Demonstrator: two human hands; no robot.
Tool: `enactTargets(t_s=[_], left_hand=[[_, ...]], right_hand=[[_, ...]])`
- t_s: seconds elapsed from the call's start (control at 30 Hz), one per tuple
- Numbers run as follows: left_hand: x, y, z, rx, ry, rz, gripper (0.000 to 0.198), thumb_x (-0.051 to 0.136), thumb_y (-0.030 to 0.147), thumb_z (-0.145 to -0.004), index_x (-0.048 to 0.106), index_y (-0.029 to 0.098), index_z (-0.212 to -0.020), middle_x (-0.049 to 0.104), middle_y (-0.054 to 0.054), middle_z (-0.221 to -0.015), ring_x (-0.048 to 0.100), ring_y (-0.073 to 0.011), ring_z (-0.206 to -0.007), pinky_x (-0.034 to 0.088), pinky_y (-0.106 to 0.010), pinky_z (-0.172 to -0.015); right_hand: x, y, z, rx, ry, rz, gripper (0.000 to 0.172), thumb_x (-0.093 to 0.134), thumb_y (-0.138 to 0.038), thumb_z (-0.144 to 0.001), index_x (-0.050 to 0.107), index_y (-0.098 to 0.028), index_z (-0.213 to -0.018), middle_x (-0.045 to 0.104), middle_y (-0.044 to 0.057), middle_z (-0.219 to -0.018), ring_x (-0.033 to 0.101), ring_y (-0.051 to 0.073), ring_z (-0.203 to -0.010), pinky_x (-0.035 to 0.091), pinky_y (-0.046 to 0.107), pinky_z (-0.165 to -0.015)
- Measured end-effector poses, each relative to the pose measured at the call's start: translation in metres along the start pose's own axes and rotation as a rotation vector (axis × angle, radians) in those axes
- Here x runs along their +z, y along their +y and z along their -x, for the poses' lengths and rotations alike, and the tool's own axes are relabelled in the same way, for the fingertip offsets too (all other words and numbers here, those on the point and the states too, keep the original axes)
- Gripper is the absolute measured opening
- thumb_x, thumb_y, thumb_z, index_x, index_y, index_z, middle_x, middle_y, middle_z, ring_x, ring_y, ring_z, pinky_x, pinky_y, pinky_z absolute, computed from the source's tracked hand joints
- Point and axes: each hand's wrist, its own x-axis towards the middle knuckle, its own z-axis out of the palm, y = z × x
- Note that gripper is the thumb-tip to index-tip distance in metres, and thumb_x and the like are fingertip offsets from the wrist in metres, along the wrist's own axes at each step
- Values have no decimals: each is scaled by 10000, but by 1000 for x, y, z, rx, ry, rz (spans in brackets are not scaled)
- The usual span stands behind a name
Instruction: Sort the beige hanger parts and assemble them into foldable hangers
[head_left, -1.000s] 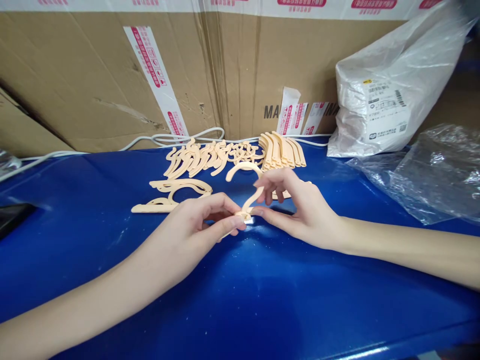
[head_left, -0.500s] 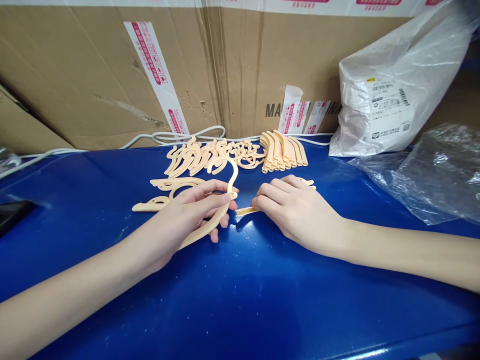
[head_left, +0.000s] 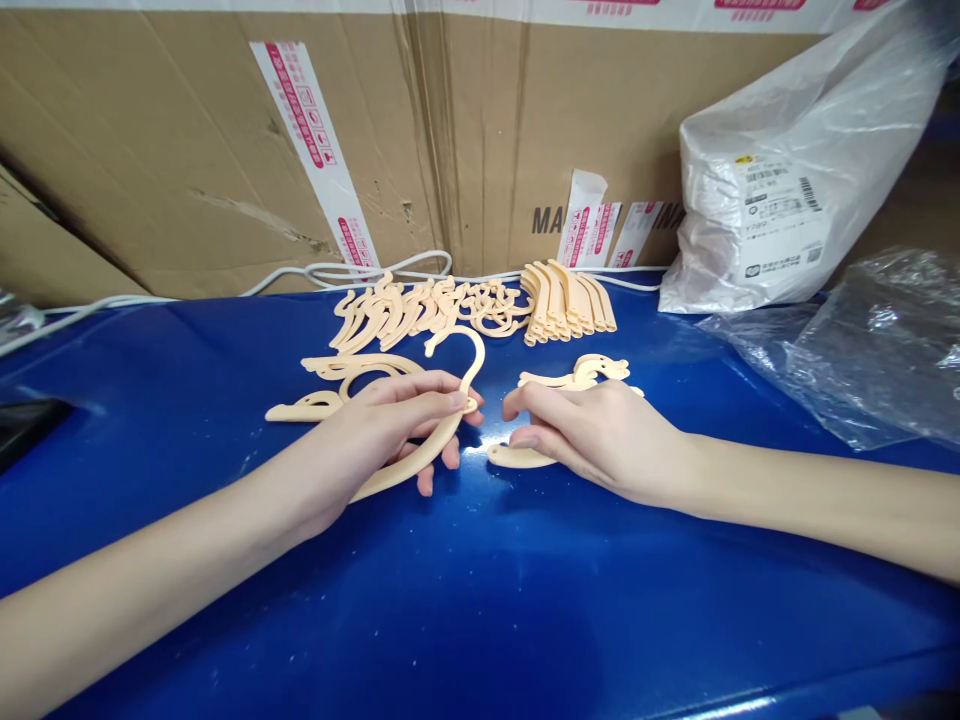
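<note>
My left hand [head_left: 375, 435] is closed round a long curved peach plastic strip [head_left: 450, 400] whose hooked end arcs up past my fingertips. My right hand [head_left: 592, 430] is curled just to the right, its fingertips pinching a short flat peach plastic piece [head_left: 517, 458] that lies on the blue table [head_left: 525, 600]. The two hands are a few centimetres apart. A peach piece with holes [head_left: 581, 372] lies right behind my right hand.
A pile of loose peach parts [head_left: 420, 310] and a neat stack of curved strips [head_left: 570, 300] lie at the back. More flat pieces [head_left: 337, 385] lie on the left. Cardboard boxes [head_left: 225, 150], a white cable [head_left: 135, 300] and plastic bags [head_left: 787, 180] border the table.
The piece my hands held together has come apart: my left hand drew the long curved strip away and lowered it, and my right hand brought the short piece down onto the table.
</note>
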Motion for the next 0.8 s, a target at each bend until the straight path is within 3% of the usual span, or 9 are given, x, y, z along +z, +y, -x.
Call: enactTargets(t_s=[0.07, 0.2, 0.4, 0.57, 0.8], left_hand=[[-1, 0, 0, -3, -2, 8, 139, 665, 327, -842, 648, 190, -854, 668, 20, -557, 577, -86, -431, 456, -125, -408], [-3, -2, -1, -3, -3, -18, 202, 664, 362, -830, 683, 179, -914, 649, 18, -520, 530, -67, -387, 413, -115, -399], [-6, -3, -2, -32, -22, -85, 252, 633, 386, -850, 715, 155, -906, 655, -8, -485, 509, -67, -354, 403, -120, -393], [-11, -5, -5, -55, -37, -103, 280, 620, 401, -890, 741, 159, -964, 649, -13, -463, 495, -62, -322, 368, -106, -350], [-8, -4, -4, -70, -97, -25, 347, 665, 386, -877, 726, 173, -1143, 700, -41, -537, 600, -107, -412, 512, -151, -430]], right_hand=[[-1, 0, -1, -40, 0, 3, 508, 292, -512, -1035, 616, -144, -903, 638, 13, -674, 589, 129, -559, 279, 253, -484], [-1, -1, -2, -116, 27, 48, 414, 393, -385, -1030, 635, -137, -805, 618, 7, -642, 555, 120, -545, 302, 272, -515], [1, 0, -1, -141, 92, 124, 368, 439, -338, -1022, 731, -127, -948, 689, 42, -748, 635, 159, -684, 379, 288, -611], [2, -1, -2, -155, 108, 204, 350, 456, -329, -1017, 752, -144, -987, 624, 9, -675, 583, 143, -599, 351, 293, -554], [0, -1, -3, -188, 137, 257, 322, 470, -303, -1011, 740, -143, -936, 611, 9, -682, 564, 136, -604, 367, 283, -574]])
